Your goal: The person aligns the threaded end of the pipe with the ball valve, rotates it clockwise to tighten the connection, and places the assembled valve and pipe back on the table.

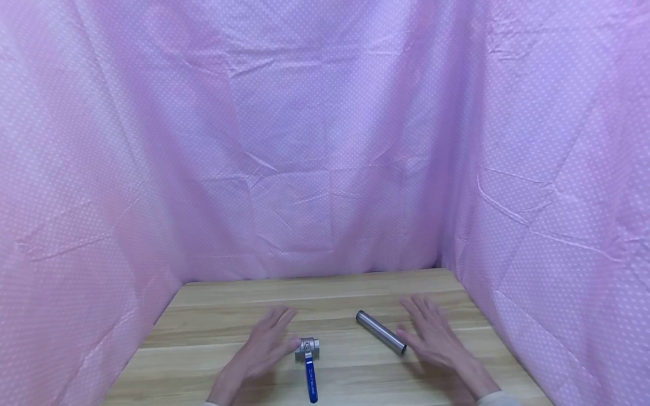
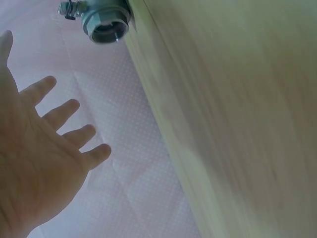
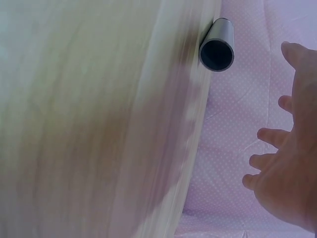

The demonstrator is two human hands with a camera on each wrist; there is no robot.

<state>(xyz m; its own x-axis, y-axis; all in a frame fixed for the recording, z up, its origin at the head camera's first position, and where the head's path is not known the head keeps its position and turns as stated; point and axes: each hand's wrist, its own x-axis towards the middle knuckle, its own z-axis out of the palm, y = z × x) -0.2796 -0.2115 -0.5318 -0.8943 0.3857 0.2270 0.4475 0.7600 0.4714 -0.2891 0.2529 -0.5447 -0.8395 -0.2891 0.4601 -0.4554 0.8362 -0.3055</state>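
Note:
A metal ball valve (image 1: 307,347) with a blue lever handle (image 1: 311,380) lies on the wooden table, its handle pointing toward the near edge. My left hand (image 1: 264,345) hovers just left of it, fingers spread, the thumb overlapping the valve's left end in the head view. The left wrist view shows the valve's open threaded end (image 2: 106,27) beyond the fingers. To the right lies a short steel pipe (image 1: 381,332), set diagonally. Beside its near end is my right hand (image 1: 434,335), fingers extended and holding nothing. In the right wrist view the pipe's hollow end (image 3: 217,53) faces the camera.
The light wooden table (image 1: 228,304) has its far edge against a pink dotted cloth (image 1: 315,141). More of that cloth hangs along the left and right sides. Valve and pipe lie apart, with bare wood between them.

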